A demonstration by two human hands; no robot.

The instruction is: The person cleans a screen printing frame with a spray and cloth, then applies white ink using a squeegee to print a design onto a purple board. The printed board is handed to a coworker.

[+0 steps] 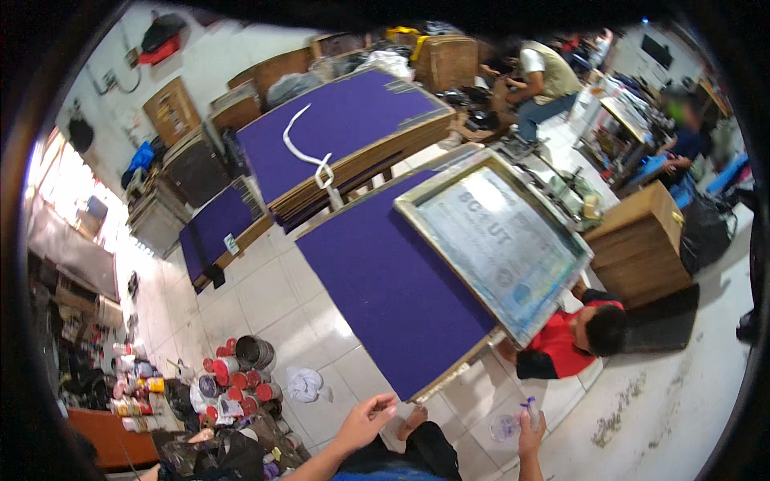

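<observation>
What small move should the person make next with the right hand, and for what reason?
I would probably set down the small purple-tipped object first. The right hand is holding it beside the purple board, while the left hand looks empty near the board's corner. The large framed screen overlaps the board in this view, and handling it may need both hands.

Left hand [372, 419] near purple panel [385, 297]
</observation>
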